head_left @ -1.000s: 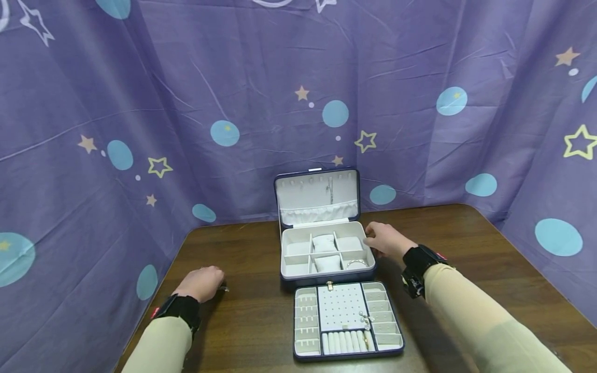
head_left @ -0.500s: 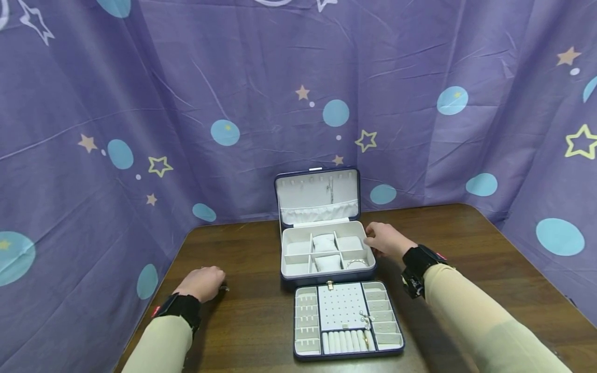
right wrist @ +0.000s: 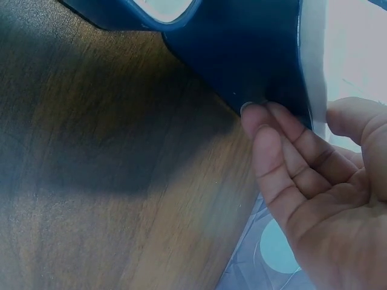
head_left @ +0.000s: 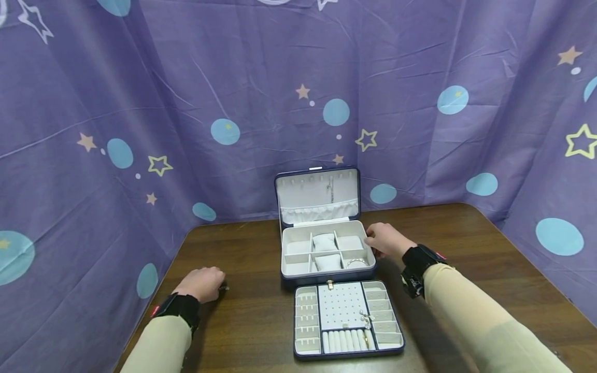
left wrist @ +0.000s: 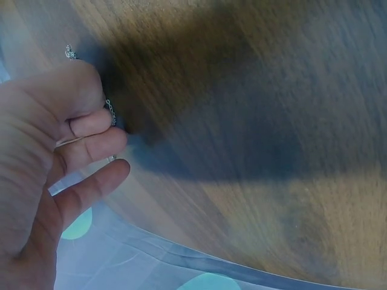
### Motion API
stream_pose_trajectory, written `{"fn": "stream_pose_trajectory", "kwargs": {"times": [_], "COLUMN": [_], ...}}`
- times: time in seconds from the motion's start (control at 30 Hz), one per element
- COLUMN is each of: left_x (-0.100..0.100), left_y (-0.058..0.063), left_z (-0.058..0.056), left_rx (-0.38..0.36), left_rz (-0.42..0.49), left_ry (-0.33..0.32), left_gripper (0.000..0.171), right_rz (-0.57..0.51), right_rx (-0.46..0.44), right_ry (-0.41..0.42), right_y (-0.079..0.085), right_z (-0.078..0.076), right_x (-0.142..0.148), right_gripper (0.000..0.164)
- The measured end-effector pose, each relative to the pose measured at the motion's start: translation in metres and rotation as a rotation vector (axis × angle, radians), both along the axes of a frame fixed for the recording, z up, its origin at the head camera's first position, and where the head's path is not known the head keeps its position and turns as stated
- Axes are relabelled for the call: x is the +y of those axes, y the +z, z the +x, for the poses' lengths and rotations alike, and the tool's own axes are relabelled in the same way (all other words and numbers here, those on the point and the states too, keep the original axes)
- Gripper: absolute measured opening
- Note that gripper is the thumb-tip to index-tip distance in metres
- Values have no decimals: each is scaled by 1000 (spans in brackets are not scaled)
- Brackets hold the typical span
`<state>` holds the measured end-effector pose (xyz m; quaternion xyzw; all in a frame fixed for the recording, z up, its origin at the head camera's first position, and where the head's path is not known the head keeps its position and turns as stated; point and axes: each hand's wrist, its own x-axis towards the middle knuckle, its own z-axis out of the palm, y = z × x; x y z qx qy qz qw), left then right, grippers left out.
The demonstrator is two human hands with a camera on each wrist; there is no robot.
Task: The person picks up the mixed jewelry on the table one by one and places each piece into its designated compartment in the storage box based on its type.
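Note:
A navy jewelry box (head_left: 289, 284) stands with its lid raised, white compartments showing. My right hand (head_left: 386, 239) is at its right side. In the right wrist view, the fingers (right wrist: 269, 148) lie against the dark outer wall and the thumb comes over the pale rim, holding the wall between them. On the left part of the table my left hand (head_left: 199, 284) pinches a thin silver chain (left wrist: 110, 112). Part of the chain sticks out past the thumb in the left wrist view; the rest is hidden by the fingers.
A jewelry tray (head_left: 296, 324) with ring rolls lies in front of the box, holding an earring (head_left: 366, 317) and a gold ring (head_left: 366, 340). White cushions (head_left: 328, 263) and a bracelet (head_left: 356, 261) sit in the box. A necklace (head_left: 330, 190) hangs inside the lid. Purple curtain surrounds the table.

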<state>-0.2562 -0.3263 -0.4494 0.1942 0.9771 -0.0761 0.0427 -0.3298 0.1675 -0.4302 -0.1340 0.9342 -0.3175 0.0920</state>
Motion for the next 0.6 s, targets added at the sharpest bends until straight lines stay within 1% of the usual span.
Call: {"fn": "stream_pose_trajectory", "kwargs": {"times": [0.2, 0.3, 0.6], "left_x": [-1, -1, 9], "left_y": [0, 0, 7], "left_z": [-1, -1, -4], "left_rx": [20, 11, -2], "left_rz": [33, 53, 86], "left_ry": [3, 19, 26], "left_gripper": [19, 20, 19], "right_rz": [-12, -15, -12], "right_rx": [8, 10, 0], "right_ry": [2, 12, 17], "right_y": [-1, 1, 2], "right_z": [-2, -1, 2], "right_x": [1, 1, 0], "right_gripper": [30, 27, 24]}}
